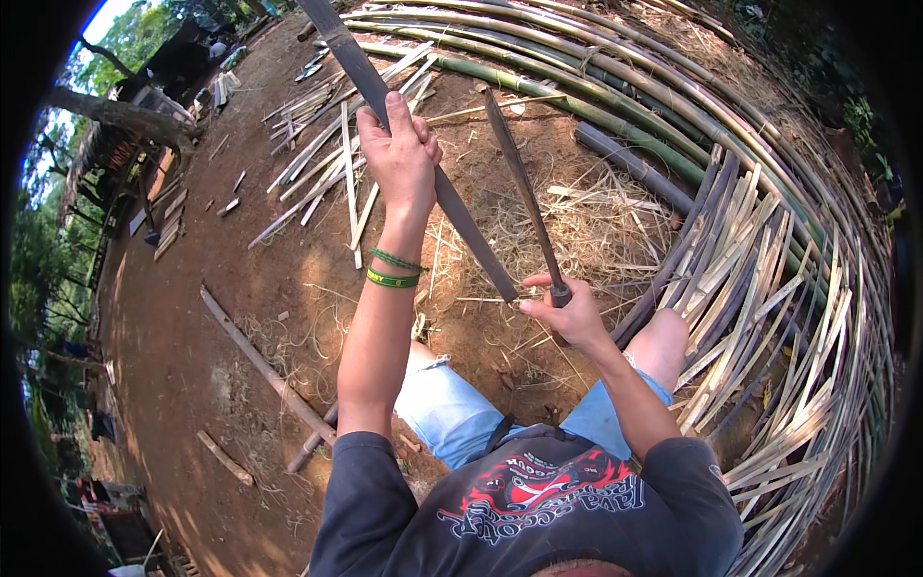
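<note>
My left hand is raised and closed around a long, dark, flat bamboo strip. The strip slants from the top edge of the view down toward my right thumb, its lower end close to or touching that thumb. My right hand grips the dark handle of a machete, whose long, narrow blade points up and away from me. Blade and strip are apart, with the blade to the right. Below them, thin shavings cover the ground in front of my knees.
Split bamboo slats are piled close on my right. Long green bamboo poles lie across the far side, with a short dark bamboo piece before them. More pale slats lie ahead-left. A thin pole rests on the dirt at left.
</note>
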A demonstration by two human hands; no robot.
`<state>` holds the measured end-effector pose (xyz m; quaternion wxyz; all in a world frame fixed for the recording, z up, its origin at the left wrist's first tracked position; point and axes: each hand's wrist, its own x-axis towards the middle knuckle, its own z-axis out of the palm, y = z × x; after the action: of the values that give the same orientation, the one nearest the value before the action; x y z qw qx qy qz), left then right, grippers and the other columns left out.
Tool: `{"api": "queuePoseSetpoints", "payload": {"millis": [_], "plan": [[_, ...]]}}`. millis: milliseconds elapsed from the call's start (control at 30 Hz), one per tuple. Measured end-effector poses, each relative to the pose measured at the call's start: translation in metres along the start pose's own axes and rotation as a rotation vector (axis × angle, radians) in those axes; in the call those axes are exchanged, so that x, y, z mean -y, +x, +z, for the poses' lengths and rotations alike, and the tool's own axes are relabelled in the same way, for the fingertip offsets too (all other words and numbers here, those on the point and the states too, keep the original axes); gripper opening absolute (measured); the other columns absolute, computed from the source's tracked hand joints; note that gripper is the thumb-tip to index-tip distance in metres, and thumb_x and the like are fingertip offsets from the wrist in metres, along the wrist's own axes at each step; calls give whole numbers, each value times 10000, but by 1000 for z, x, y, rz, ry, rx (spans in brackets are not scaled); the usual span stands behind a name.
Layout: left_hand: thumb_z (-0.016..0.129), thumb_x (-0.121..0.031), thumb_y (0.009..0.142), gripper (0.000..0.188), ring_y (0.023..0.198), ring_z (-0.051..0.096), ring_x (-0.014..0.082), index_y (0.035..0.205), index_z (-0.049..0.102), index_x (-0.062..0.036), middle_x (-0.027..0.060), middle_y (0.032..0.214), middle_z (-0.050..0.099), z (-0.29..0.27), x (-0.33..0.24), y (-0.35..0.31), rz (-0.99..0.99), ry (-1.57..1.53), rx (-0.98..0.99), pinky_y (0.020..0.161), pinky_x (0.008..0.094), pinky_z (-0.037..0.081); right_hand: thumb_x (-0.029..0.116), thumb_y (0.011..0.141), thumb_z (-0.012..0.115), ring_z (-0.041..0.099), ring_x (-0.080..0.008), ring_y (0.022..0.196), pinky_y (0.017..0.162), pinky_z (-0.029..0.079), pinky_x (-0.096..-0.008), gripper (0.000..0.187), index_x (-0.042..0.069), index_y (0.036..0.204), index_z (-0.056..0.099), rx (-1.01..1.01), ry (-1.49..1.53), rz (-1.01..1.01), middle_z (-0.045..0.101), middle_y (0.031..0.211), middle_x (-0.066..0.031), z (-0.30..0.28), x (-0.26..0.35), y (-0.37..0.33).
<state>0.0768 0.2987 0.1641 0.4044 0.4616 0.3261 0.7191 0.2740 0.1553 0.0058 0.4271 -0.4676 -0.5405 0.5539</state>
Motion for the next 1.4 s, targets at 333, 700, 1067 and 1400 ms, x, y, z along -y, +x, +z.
{"api": "queuePoseSetpoints", "payload": {"millis": [333,700,1067,1400], "plan": [[473,-315,1045,231,456,378,66,970,336,-145,-12,631,415,-2,-13,20,81,-102,-146,398,221,315,132,911,674,429,-12,475,435,306,-211,270,-21,1132,649,-138,305,51,501,578,76,29,-51,8],[470,-324,1045,245,461,361,58,966,336,-136,-17,637,399,-55,-23,27,150,-40,-288,399,222,312,149,890,687,460,-51,484,452,347,-238,151,29,831,615,-105,337,57,505,577,42,26,-63,22],[555,-318,1014,312,423,398,18,810,431,-117,-54,557,445,-273,-39,-69,-57,779,-277,369,200,306,214,787,762,364,-40,522,478,288,-261,472,12,1202,662,-374,-305,238,417,575,81,-42,-124,-33],[672,-347,930,409,543,418,105,736,474,-46,32,563,467,-385,92,-8,-195,1054,-129,508,295,366,134,816,769,439,-30,588,518,332,-219,381,-24,1143,655,-536,-301,371,523,688,72,-28,-147,-84]]}}
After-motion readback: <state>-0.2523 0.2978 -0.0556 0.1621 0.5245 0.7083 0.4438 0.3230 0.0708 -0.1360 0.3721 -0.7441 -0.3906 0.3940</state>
